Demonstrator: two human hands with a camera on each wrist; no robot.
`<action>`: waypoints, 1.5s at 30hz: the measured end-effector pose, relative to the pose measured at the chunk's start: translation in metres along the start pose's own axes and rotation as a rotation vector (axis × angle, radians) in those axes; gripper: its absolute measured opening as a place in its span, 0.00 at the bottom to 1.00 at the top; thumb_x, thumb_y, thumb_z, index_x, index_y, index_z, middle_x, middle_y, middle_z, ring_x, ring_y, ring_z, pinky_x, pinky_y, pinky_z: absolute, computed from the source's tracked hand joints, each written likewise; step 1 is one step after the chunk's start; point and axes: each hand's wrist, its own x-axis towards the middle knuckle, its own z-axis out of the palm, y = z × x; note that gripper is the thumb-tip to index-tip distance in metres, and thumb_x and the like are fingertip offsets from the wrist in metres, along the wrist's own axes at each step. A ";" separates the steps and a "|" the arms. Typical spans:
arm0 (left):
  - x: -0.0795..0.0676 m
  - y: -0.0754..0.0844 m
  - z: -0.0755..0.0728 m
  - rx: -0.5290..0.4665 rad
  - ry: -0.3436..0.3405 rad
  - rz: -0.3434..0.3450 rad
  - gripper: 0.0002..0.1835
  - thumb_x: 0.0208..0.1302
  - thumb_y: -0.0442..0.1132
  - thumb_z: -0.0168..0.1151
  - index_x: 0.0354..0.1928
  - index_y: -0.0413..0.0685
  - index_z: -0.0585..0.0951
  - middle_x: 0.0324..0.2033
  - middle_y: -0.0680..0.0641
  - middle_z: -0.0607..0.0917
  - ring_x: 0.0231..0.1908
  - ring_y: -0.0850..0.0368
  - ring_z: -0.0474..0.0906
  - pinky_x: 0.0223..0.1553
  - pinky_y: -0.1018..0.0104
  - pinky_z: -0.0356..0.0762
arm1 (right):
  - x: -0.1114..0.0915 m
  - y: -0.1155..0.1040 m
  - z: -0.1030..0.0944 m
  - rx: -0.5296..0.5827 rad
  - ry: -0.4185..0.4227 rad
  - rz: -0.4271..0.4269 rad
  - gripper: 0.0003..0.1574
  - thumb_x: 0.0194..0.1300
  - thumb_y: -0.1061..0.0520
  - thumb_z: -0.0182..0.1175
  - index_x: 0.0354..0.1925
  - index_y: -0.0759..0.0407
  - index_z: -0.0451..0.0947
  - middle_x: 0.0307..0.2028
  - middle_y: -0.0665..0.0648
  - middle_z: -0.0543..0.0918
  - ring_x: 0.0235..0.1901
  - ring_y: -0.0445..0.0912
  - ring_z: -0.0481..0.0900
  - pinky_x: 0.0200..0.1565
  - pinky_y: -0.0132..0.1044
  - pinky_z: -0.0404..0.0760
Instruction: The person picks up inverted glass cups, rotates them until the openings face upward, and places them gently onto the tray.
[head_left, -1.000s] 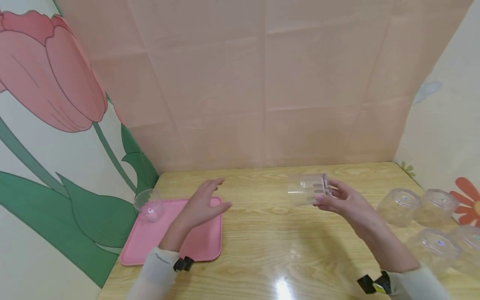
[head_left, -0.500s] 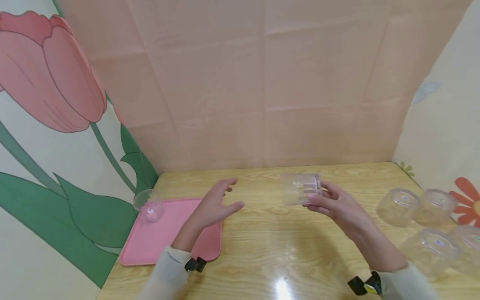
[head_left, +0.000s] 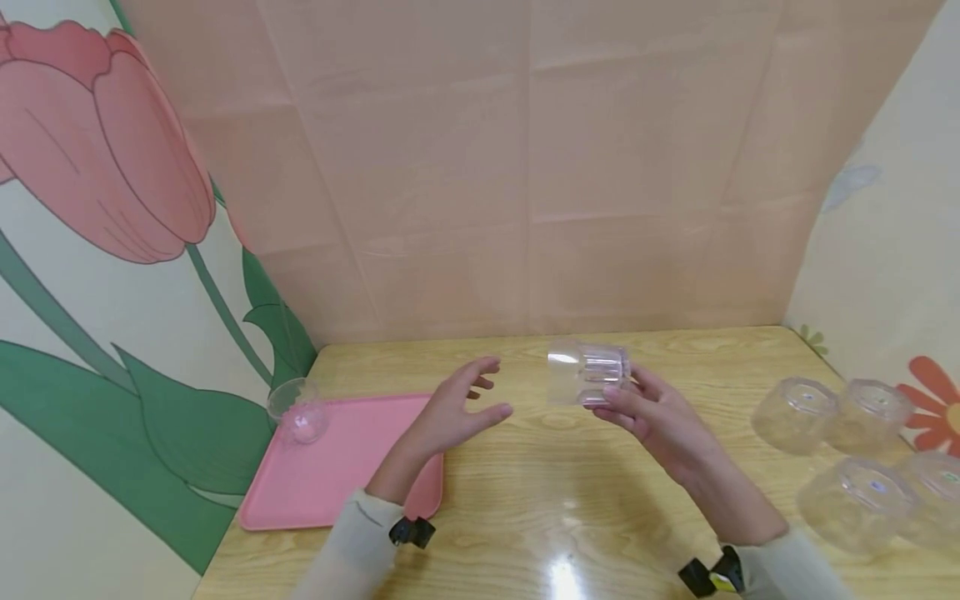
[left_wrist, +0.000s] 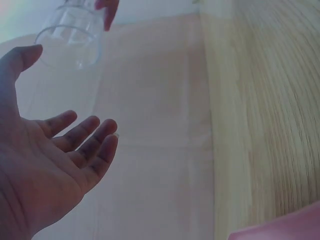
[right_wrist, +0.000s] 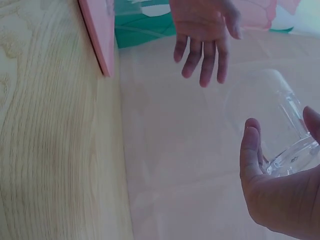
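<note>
A clear cup (head_left: 588, 373) lies sideways in the air above the table, its mouth facing left. My right hand (head_left: 663, 421) grips it near the base, thumb on one side and fingers on the other, as the right wrist view also shows with the cup (right_wrist: 272, 107). To the left, my left hand (head_left: 457, 410) is held up with fingers spread and loosely bent, the palm turned towards the cup. A gap separates the left fingers from the cup's mouth. In the left wrist view the left hand (left_wrist: 50, 160) holds nothing.
A pink tray (head_left: 337, 467) lies at the left of the wooden table (head_left: 525, 500), with a clear cup (head_left: 300, 412) at its far left corner. Several clear cups (head_left: 858, 504) stand upside down at the right. A pinkish sheet (head_left: 525, 167) covers the wall behind.
Both hands have moved: the right hand has carried the cup a little to the left, and the left hand has shifted right and towards it, narrowing the gap.
</note>
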 end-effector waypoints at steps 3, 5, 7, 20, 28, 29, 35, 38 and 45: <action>0.002 0.001 0.004 -0.016 -0.016 0.005 0.41 0.66 0.57 0.66 0.77 0.58 0.62 0.69 0.49 0.73 0.62 0.49 0.74 0.61 0.50 0.75 | 0.001 0.002 0.003 0.003 -0.001 0.006 0.38 0.76 0.63 0.53 0.76 0.65 0.49 0.58 0.55 0.79 0.54 0.46 0.83 0.58 0.38 0.80; 0.003 0.002 0.007 -0.020 -0.024 0.009 0.41 0.66 0.57 0.67 0.77 0.57 0.62 0.69 0.49 0.73 0.62 0.49 0.74 0.60 0.51 0.75 | 0.002 0.003 0.005 0.001 -0.001 0.008 0.38 0.76 0.63 0.54 0.76 0.65 0.50 0.59 0.55 0.79 0.55 0.46 0.82 0.58 0.38 0.80; 0.005 0.003 0.010 -0.028 -0.029 0.016 0.42 0.66 0.57 0.67 0.77 0.57 0.62 0.68 0.50 0.73 0.62 0.49 0.75 0.60 0.53 0.76 | 0.002 0.005 0.007 0.006 -0.006 0.009 0.38 0.76 0.63 0.54 0.76 0.64 0.50 0.59 0.55 0.79 0.55 0.46 0.82 0.58 0.38 0.81; 0.009 0.009 0.022 -0.174 -0.069 0.018 0.44 0.63 0.54 0.70 0.76 0.54 0.62 0.67 0.48 0.75 0.60 0.46 0.76 0.60 0.52 0.76 | 0.008 0.012 0.019 0.035 -0.054 0.006 0.43 0.74 0.66 0.55 0.78 0.68 0.45 0.59 0.55 0.78 0.56 0.47 0.81 0.59 0.39 0.80; 0.010 0.017 0.026 -0.242 -0.057 0.000 0.47 0.62 0.51 0.71 0.77 0.45 0.58 0.66 0.44 0.76 0.58 0.46 0.75 0.60 0.48 0.76 | 0.009 0.013 0.024 0.057 -0.063 -0.005 0.44 0.74 0.66 0.54 0.78 0.67 0.43 0.59 0.53 0.79 0.56 0.46 0.81 0.59 0.39 0.80; 0.010 0.017 0.026 -0.258 -0.055 0.004 0.47 0.62 0.49 0.71 0.77 0.44 0.58 0.66 0.45 0.76 0.58 0.46 0.75 0.60 0.47 0.76 | 0.009 0.013 0.024 0.058 -0.065 -0.007 0.44 0.74 0.66 0.54 0.78 0.67 0.43 0.59 0.53 0.79 0.56 0.46 0.81 0.59 0.39 0.80; 0.012 0.018 0.027 -0.319 -0.046 0.034 0.48 0.61 0.48 0.72 0.77 0.42 0.58 0.62 0.45 0.78 0.55 0.52 0.75 0.60 0.44 0.75 | 0.011 0.015 0.025 0.053 -0.075 -0.019 0.43 0.74 0.66 0.54 0.78 0.66 0.45 0.60 0.54 0.78 0.57 0.46 0.80 0.60 0.40 0.79; 0.013 0.017 0.028 -0.340 -0.041 0.049 0.48 0.60 0.49 0.73 0.76 0.43 0.59 0.60 0.45 0.80 0.53 0.54 0.75 0.60 0.43 0.75 | 0.013 0.015 0.025 0.044 -0.076 -0.021 0.43 0.74 0.66 0.54 0.79 0.64 0.46 0.61 0.54 0.77 0.58 0.46 0.80 0.60 0.40 0.79; 0.015 0.016 0.029 -0.396 -0.027 0.058 0.46 0.59 0.45 0.73 0.74 0.42 0.60 0.54 0.41 0.82 0.50 0.47 0.76 0.53 0.58 0.78 | 0.015 0.016 0.027 0.041 -0.103 -0.036 0.40 0.74 0.66 0.54 0.78 0.62 0.50 0.62 0.55 0.76 0.59 0.46 0.79 0.60 0.42 0.79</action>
